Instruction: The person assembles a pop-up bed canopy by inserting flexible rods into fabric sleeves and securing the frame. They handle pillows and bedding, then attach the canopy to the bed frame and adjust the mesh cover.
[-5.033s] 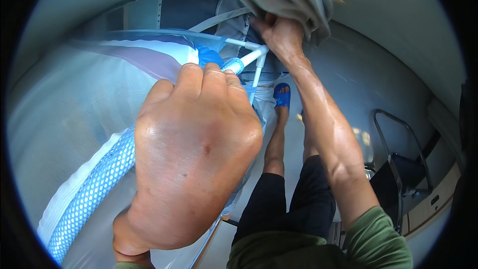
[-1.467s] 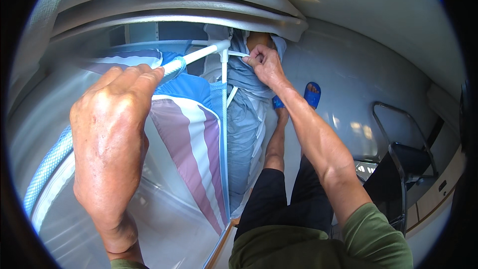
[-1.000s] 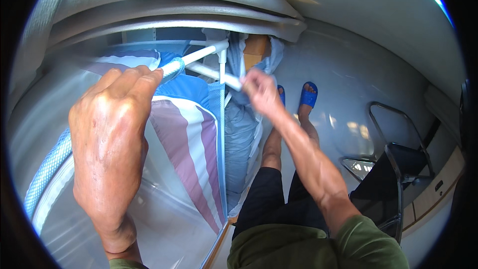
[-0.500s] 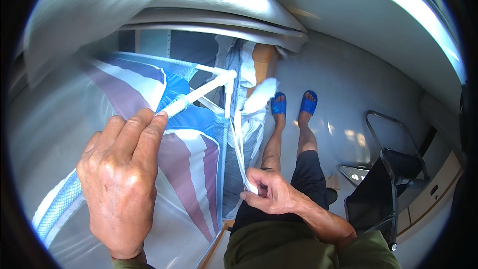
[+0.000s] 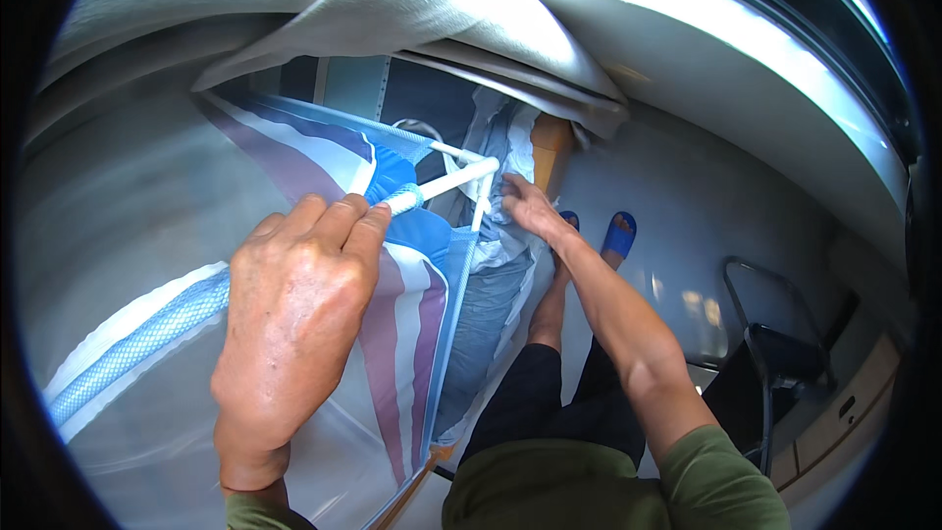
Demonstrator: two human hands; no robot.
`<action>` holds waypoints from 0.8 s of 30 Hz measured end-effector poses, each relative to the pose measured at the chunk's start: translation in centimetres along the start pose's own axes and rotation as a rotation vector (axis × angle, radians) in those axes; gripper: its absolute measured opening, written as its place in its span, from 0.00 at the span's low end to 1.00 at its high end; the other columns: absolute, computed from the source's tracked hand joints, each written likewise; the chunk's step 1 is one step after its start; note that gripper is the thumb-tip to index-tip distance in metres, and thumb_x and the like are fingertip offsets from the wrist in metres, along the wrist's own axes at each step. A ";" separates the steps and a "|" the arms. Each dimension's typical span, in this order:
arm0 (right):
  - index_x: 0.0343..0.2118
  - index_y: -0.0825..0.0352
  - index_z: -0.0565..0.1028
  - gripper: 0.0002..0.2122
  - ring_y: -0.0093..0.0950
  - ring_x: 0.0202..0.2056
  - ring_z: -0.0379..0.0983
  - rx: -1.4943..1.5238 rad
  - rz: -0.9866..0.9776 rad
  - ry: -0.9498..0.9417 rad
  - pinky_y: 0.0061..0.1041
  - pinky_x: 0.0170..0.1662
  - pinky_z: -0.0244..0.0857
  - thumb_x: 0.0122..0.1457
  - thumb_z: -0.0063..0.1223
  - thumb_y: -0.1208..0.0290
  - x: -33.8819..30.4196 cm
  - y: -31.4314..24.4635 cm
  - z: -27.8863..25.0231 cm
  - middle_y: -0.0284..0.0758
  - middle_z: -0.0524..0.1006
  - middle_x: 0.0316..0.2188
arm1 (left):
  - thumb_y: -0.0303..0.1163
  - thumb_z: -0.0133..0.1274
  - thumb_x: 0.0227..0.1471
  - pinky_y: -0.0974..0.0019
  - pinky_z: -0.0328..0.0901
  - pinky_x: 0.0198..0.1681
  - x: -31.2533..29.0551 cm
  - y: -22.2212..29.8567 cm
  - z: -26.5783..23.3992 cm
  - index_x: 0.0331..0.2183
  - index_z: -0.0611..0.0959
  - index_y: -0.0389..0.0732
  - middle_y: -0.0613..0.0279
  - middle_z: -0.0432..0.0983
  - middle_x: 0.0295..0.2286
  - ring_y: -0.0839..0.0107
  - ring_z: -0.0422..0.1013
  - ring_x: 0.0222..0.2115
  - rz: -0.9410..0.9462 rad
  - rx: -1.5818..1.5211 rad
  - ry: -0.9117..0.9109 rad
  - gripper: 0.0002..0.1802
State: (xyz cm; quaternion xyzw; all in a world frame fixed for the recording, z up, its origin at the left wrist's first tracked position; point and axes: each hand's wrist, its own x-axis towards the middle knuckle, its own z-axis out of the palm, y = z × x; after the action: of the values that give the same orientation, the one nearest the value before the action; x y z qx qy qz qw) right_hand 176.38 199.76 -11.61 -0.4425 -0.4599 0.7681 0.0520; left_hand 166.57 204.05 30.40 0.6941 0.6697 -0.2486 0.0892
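My left hand (image 5: 304, 285) is closed around a white tube (image 5: 456, 180), where a light-blue mesh sleeve (image 5: 404, 198) covers part of it. The tube ends at a white corner joint (image 5: 491, 166) of a frame. Striped purple-and-white fabric (image 5: 407, 324) with blue mesh edging (image 5: 453, 275) hangs on that frame. Just right of the joint is my right hand (image 5: 530, 208), its fingers bent but apart, close to crumpled grey-and-white fabric (image 5: 491, 285). No strap shows in its fingers. A white loop (image 5: 420, 126) shows behind the tubes.
Pale draped cloth (image 5: 471, 0) spreads across the far side. A wooden block-like end (image 5: 552, 147) sticks out beyond my right hand. At the right stand a black chair with a metal frame (image 5: 775, 353) and a wooden drawer unit (image 5: 844, 402). My feet wear blue slippers (image 5: 618, 236).
My right hand has moved up and away from my body to the corner joint; the white strap it pinched is out of its fingers. My left hand still grips the tube.
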 end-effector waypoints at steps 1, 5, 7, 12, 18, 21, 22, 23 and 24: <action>0.57 0.69 0.76 0.23 0.39 0.53 0.75 0.004 0.058 -0.096 0.36 0.58 0.66 0.58 0.51 0.69 0.3 0.6 0.3 0.45 0.80 0.48 | 0.12 0.55 0.40 0.56 0.72 0.38 0.0 0.1 0.1 0.42 0.87 0.34 0.55 0.84 0.38 0.56 0.76 0.34 0.002 0.002 0.001 0.23; 0.47 0.65 0.81 0.13 0.13 0.26 0.64 0.249 -0.075 -0.306 0.20 0.30 0.59 0.62 0.50 0.73 -3.5 2.7 1.6 0.18 0.71 0.24 | 0.11 0.54 0.38 0.55 0.71 0.37 0.1 0.3 0.2 0.43 0.86 0.34 0.54 0.83 0.37 0.54 0.75 0.33 -0.009 -0.020 -0.004 0.25; 0.47 0.65 0.81 0.13 0.13 0.26 0.65 0.359 0.107 -0.364 0.20 0.31 0.60 0.62 0.50 0.72 -7.0 0.1 -0.1 0.18 0.71 0.24 | 0.11 0.54 0.37 0.55 0.71 0.37 -0.6 0.1 0.5 0.43 0.86 0.33 0.53 0.83 0.37 0.53 0.75 0.33 -0.013 -0.040 0.004 0.26; 0.53 0.66 0.82 0.16 0.14 0.31 0.76 0.566 0.133 -0.416 0.14 0.36 0.69 0.64 0.59 0.65 -11.0 0.4 -4.2 0.27 0.82 0.35 | 0.11 0.54 0.36 0.56 0.71 0.37 -0.6 -0.3 0.6 0.43 0.85 0.33 0.52 0.83 0.37 0.52 0.75 0.33 0.031 -0.037 0.048 0.27; 0.51 0.69 0.82 0.15 0.20 0.43 0.78 0.433 0.084 -0.522 0.23 0.49 0.70 0.62 0.64 0.73 -14.9 -0.8 -6.7 0.32 0.83 0.42 | 0.11 0.54 0.35 0.56 0.71 0.38 -0.7 -0.4 0.6 0.42 0.85 0.32 0.51 0.83 0.38 0.52 0.75 0.33 0.027 -0.040 0.043 0.26; 0.51 0.66 0.83 0.18 0.21 0.47 0.77 0.168 0.031 -0.701 0.28 0.53 0.69 0.57 0.68 0.70 -15.6 -2.1 -7.6 0.35 0.83 0.46 | 0.11 0.54 0.36 0.56 0.71 0.39 -0.8 -0.3 0.3 0.42 0.85 0.32 0.51 0.83 0.38 0.53 0.75 0.33 0.019 -0.049 0.032 0.26; 0.46 0.66 0.85 0.14 0.27 0.53 0.74 -0.030 -0.140 -0.735 0.30 0.55 0.66 0.56 0.66 0.72 -15.9 -3.6 -6.8 0.40 0.80 0.50 | 0.11 0.54 0.36 0.56 0.71 0.39 -0.7 -0.2 0.2 0.42 0.86 0.32 0.52 0.83 0.38 0.53 0.75 0.33 0.014 -0.042 0.031 0.26; 0.43 0.67 0.85 0.12 0.30 0.53 0.73 -0.593 -0.354 -0.623 0.29 0.53 0.66 0.55 0.64 0.73 -16.9 -6.1 -5.2 0.41 0.78 0.50 | 0.11 0.54 0.37 0.56 0.71 0.39 -0.4 -0.1 0.5 0.42 0.86 0.32 0.52 0.83 0.38 0.53 0.75 0.33 0.014 -0.038 0.028 0.26; 0.39 0.68 0.85 0.10 0.33 0.53 0.72 -1.151 -0.553 -0.465 0.29 0.51 0.66 0.54 0.63 0.73 -18.2 -8.3 -3.4 0.42 0.76 0.50 | 0.11 0.54 0.37 0.57 0.72 0.39 -0.2 0.0 0.6 0.42 0.86 0.33 0.52 0.83 0.38 0.54 0.75 0.33 0.015 -0.037 0.024 0.25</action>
State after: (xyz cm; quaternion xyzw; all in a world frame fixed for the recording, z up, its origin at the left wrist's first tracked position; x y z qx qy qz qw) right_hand 187.07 197.86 5.48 -0.0892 -0.8908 0.4347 -0.0976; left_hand 166.49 203.62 30.01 0.7003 0.6699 -0.2271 0.0960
